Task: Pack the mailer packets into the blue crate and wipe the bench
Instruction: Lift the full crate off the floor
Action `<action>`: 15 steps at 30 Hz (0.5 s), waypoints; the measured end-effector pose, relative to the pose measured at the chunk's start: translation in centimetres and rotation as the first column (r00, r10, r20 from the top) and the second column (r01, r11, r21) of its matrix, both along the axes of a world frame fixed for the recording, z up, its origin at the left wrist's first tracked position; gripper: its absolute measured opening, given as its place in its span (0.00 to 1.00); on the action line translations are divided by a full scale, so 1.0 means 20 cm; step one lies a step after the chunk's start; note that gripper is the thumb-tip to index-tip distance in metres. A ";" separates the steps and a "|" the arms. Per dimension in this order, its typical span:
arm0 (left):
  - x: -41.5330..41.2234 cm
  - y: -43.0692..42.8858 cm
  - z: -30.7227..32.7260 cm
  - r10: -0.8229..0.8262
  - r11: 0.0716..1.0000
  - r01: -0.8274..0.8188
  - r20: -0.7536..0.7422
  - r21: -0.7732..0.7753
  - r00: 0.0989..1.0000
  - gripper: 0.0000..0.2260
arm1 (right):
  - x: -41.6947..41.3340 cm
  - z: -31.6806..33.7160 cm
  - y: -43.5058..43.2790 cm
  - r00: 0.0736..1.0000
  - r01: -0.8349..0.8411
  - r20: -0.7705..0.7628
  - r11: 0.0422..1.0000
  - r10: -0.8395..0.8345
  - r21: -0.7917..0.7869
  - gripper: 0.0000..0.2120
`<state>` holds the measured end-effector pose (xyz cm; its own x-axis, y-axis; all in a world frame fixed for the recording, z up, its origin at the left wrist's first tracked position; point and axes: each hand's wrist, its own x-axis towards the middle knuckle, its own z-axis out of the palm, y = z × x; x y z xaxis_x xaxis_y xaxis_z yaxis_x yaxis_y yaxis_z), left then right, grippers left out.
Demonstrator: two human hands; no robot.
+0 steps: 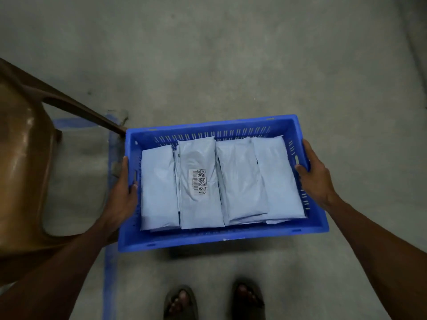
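Observation:
The blue crate [208, 239] hangs above the concrete floor, held by both short sides. My left hand [122, 199] grips its left rim, thumb hooked over the edge. My right hand [316, 179] grips the right rim in the same way. Inside lie several pale blue mailer packets [242, 181] side by side, filling the bottom. One packet [198, 204] carries a barcode label on top. More packets show underneath at the near edge.
A brown plastic chair [23, 158] stands at the left, one leg [76, 107] reaching close to the crate's far left corner. Blue tape lines [111, 273] mark the grey floor. My sandalled feet [215, 301] are at the bottom.

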<state>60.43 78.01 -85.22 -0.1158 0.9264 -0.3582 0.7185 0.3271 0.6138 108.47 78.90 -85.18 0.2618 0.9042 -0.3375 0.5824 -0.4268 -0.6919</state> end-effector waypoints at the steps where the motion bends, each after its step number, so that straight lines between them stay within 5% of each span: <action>1: 0.00 0.03 0.07 0.023 1.000 -0.022 -0.024 0.008 0.999 0.33 | 0.00 0.07 0.02 1.000 0.004 0.014 1.000 -0.003 -0.012 0.34; 6: 0.04 0.16 0.72 0.000 0.999 0.001 -0.030 0.039 1.000 0.32 | 0.07 0.73 0.09 0.999 -0.047 -0.009 0.999 0.047 -0.010 0.37; 12: -0.02 0.30 1.83 0.009 0.984 -0.023 0.077 0.179 0.997 0.32 | 0.06 2.01 0.24 0.995 -0.070 0.071 0.995 0.065 0.072 0.34; 15: -0.09 0.32 2.48 0.048 0.974 -0.049 0.010 0.222 0.999 0.32 | -0.03 2.67 0.26 0.987 -0.103 0.134 0.988 0.086 0.119 0.34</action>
<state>58.61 84.48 -35.60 -0.1617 0.9762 -0.1445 0.7021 0.2167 0.6783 107.79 84.12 -31.83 0.2068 0.9598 -0.1899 0.7029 -0.2808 -0.6535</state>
